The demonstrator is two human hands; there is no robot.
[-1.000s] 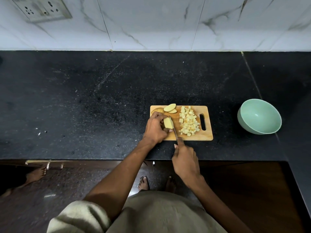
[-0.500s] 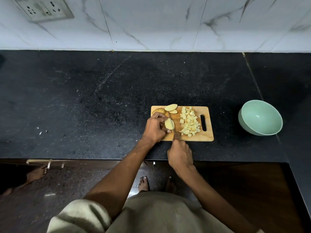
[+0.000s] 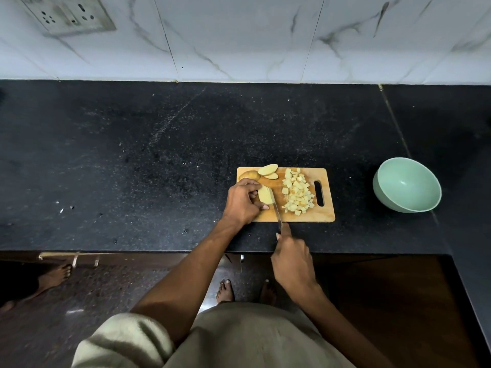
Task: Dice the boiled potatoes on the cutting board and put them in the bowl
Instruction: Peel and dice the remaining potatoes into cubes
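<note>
Now one cutting board point(image 3: 325, 215) carries three potato slices point(image 3: 267, 170) and one diced heap point(image 3: 296, 192) — left hand point(image 3: 243, 203) pinches a fourth piece point(image 3: 265, 195), right hand point(image 3: 293, 257) grips one knife point(image 3: 276, 211); one bowl point(image 3: 406, 185).

Home kitchen: black speckled stone counter point(image 3: 159, 155), white marble-look wall tiles point(image 3: 252, 35), wall socket plate point(image 3: 69, 14), wooden cutting board point(image 3: 325, 213), green bowl point(image 3: 406, 185), bare feet below.
</note>
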